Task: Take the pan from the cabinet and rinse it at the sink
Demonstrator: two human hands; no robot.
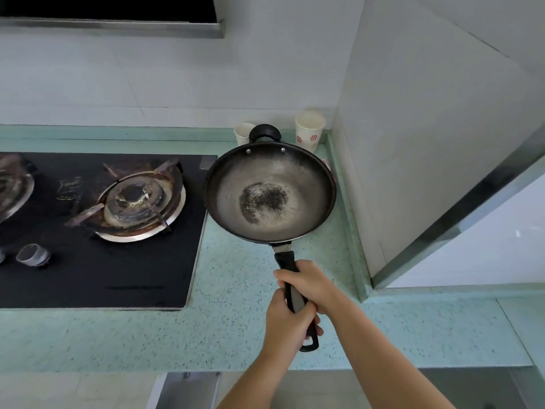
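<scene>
Two hands are wrapped round the long handle [285,258] of the pan [271,193]. The right hand [309,286] is set further forward, nearer the bowl, and the left hand [287,323] is closed just behind it, near the hanging loop at the handle's end. The fingers of both are curled tight about the grip, and nothing else is held. The pan is carried out ahead of the hands, its long axis running straight away from them, from the loop through the bowl to the small helper handle on the far rim. The bowl is kept about level, open side up, above the counter [236,320]; it appears to be lifted clear, though this cannot be told for certain. A dark, speckled patch is seen in the middle of the bowl. To the left of the hands lies the stove [103,261], with a burner [141,199] near the bowl's left rim. Beyond the pan, by the wall, two cups [309,128] are stood. No sink is in view, so the fetching is judged done and the rinsing not yet begun. The pan will have to be swung round to wherever the sink lies. With the weight well forward of both hands, most of it is judged to be borne by the right.
</scene>
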